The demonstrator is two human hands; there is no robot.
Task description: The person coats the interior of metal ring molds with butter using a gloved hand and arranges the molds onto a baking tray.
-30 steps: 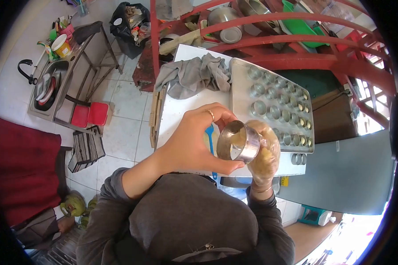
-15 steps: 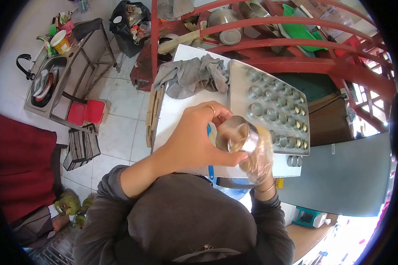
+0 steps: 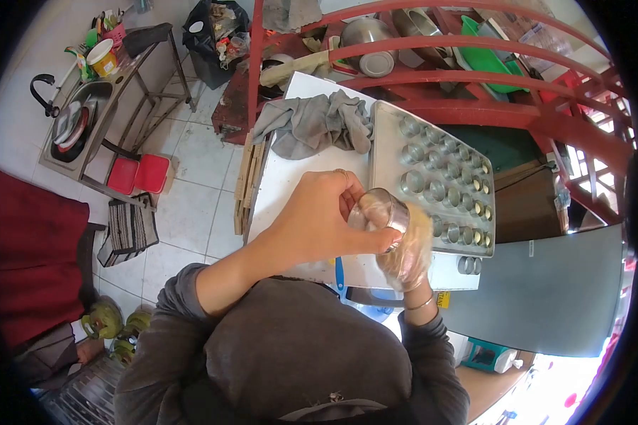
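Note:
My left hand [image 3: 319, 216] is closed around a short, shiny metal ring mould [image 3: 400, 214], thumb on the near side and fingers on the far side. The ring is held tilted above the white table [image 3: 280, 177]. My right hand [image 3: 407, 258] wears a clear, crinkled plastic glove and is against the ring. Its fingers seem to reach inside the opening; they are blurred and partly hidden. Just beyond lies a metal tray [image 3: 384, 159] with several rows of similar small ring moulds [image 3: 412, 183]. A few more moulds [image 3: 469, 265] stand off the tray, by its near right corner.
A crumpled grey cloth [image 3: 308, 124] lies at the table's far left. Close to my body is a blue handle [image 3: 339, 273]. Red curved railings [image 3: 432, 78] run behind the table. A grey panel [image 3: 546, 283] stands to the right, a sink [image 3: 96, 134] at far left.
My gloved right hand has shifted slightly against the ring, and the ring has turned a little. My left hand keeps its hold. The whole view has shifted slightly.

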